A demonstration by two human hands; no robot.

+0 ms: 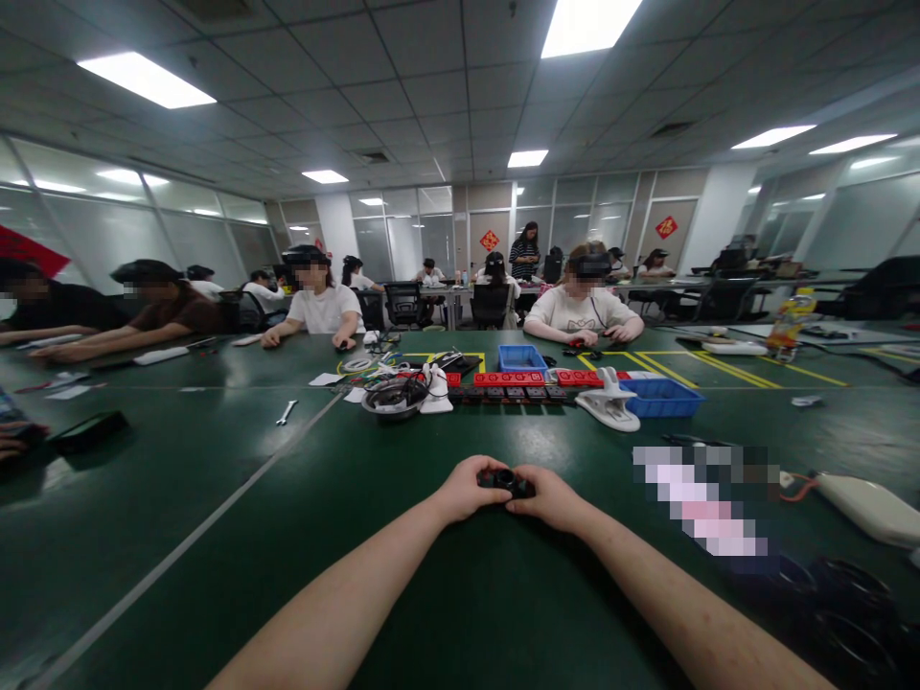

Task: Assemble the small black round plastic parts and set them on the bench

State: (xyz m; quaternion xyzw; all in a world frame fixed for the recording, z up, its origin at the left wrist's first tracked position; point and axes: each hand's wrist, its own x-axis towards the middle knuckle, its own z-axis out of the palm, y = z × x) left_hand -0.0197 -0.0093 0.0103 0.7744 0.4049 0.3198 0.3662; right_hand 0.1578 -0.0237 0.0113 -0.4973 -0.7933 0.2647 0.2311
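A small black part (507, 476) with a round opening on top is held between my two hands, low over the green table (402, 594). My left hand (466, 487) grips its left end, thumb in front and fingers behind. On the right end, my right hand (544, 495) is closed with its thumb and fingers on the same part. The two hands nearly touch at the middle. Fine details of the part are too dark and small to tell.
Ahead lie red sockets (509, 379), a blue bin (662, 398), a white clamp (609, 401) and a black bowl of cables (394, 398). A wrench (287, 413) lies left. At right are a white device (869, 508) and black rings (848, 613). Several people sit around.
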